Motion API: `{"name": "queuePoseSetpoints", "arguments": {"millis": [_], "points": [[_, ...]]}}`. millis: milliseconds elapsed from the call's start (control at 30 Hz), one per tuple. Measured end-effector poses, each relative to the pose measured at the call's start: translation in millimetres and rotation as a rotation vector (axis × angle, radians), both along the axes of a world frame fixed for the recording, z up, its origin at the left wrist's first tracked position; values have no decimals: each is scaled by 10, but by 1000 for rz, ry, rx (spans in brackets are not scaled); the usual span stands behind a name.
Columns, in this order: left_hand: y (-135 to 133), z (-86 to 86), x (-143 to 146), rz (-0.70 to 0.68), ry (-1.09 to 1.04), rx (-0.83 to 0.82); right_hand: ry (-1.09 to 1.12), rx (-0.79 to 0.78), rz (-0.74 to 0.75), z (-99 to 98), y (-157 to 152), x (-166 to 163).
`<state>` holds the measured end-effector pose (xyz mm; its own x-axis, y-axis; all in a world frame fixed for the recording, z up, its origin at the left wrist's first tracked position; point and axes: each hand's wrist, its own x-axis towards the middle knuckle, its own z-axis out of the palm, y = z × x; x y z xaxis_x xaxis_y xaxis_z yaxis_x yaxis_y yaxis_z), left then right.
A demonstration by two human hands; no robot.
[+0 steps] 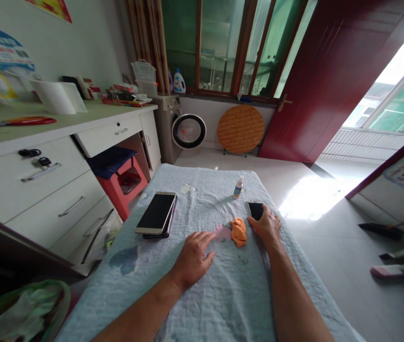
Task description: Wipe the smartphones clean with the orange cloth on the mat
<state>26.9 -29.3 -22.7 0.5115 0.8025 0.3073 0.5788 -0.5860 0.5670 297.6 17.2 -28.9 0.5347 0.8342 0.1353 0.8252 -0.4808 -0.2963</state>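
Observation:
My left hand [194,256] lies flat and open on the pale blue cloth [223,294] that covers the table, its fingers pointing at a crumpled orange rag [238,231]. My right hand [266,225] rests just right of the rag, fingertips touching the near end of a small black phone [255,209]; its fingers look loosely bent, not gripping. Two larger phones [156,214] lie stacked at the left of the cloth. A small spray bottle [238,186] stands upright beyond the black phone.
A white desk with drawers [55,180] runs along the left, a red stool [125,183] tucked under it. A washing machine [177,126] and a round wooden tabletop [240,128] stand at the far wall. Broom handles [394,237] lie on the floor at right.

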Motion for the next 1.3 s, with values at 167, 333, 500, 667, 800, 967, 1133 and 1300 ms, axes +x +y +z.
{"name": "queuePoseSetpoints", "arguments": {"millis": [167,333,500,667,800,967,1133,1300], "points": [[1,-1,-4,-2,-8,0,-23,-7,23,-30,-4,38],[3,8,-2,-6,-21,-3,-47,-15,43,-46,-20,66],[1,3,-4,-7,-13,7,-30,-17,46,-32,-35,72],[10,-20,-15,-9,-14,8,-3,-42,39,-11,-46,58],[14,-11,-13,-11,-12,-5,1,-40,27,1,-49,41],[13,-20,-15,-9,-12,-10,21,174,171,105,-70,-65],[1,-19,-45,-7,-53,75,139,111,587,212,-174,-281],[-26,84,-92,27,-114,303,135,7,637,173,-211,-416]]}}
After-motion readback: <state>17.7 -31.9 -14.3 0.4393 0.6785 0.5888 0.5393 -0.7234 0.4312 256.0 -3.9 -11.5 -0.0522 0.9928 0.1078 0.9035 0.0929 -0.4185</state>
